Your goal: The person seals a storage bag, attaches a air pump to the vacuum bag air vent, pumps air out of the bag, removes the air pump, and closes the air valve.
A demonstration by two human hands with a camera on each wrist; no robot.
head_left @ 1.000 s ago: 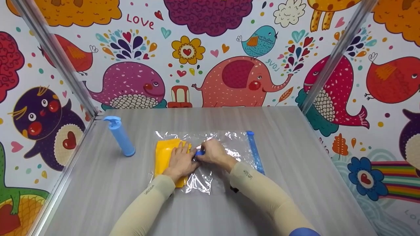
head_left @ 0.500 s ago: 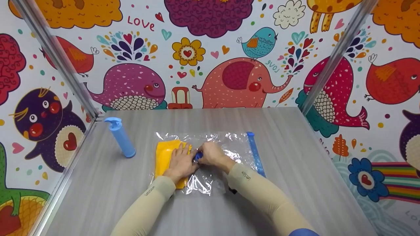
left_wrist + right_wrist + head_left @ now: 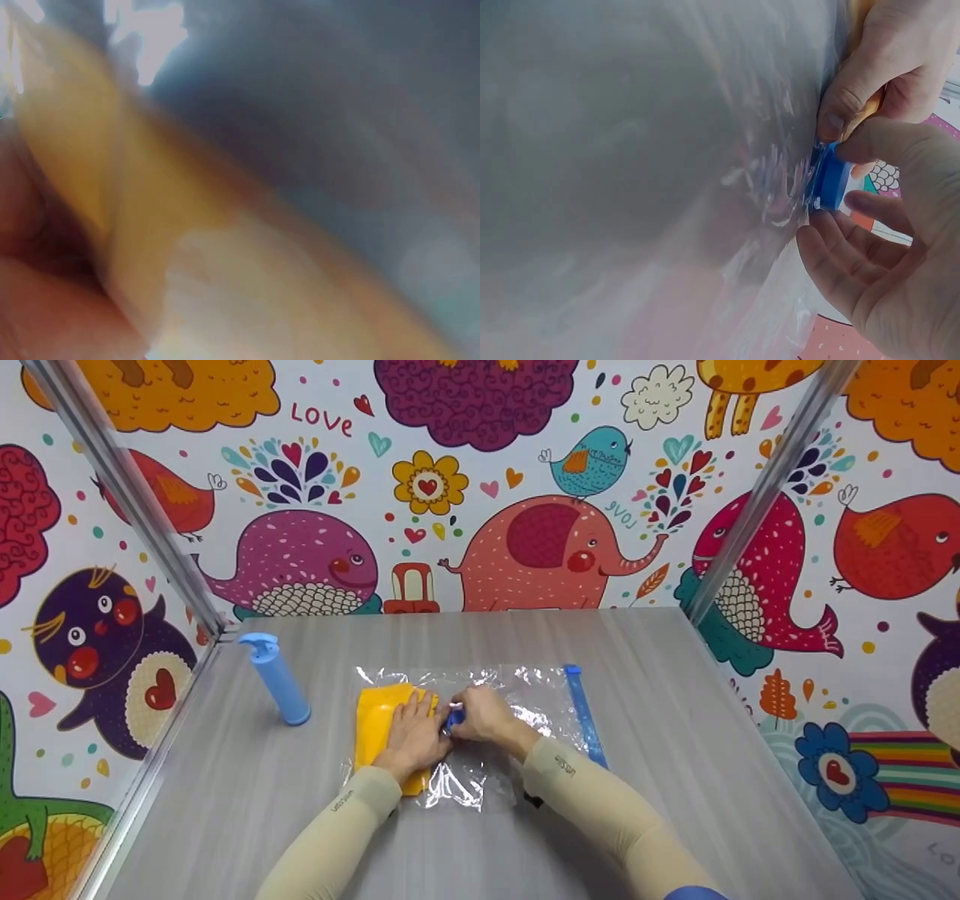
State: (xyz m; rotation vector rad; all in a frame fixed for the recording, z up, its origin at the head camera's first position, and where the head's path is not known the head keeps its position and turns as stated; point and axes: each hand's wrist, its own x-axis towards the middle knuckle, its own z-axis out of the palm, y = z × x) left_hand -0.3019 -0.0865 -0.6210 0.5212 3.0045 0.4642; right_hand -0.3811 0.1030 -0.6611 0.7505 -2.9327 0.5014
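Blue cap (image 3: 832, 182) sits beside the spread left hand (image 3: 416, 735), pinched by the right hand (image 3: 486, 716).

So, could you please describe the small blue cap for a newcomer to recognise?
On the grey table lies a clear plastic bag. Near its middle, the right hand holds the blue cap. It is short and dark, unlike the long blue strip along the bag's right edge.

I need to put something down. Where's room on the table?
Bare: the grey table right of the blue zip strip, and between the pale blue plastic pump and the clear plastic bag. Crowded: around the left hand, right hand, round blue cap and flat yellow bundle.
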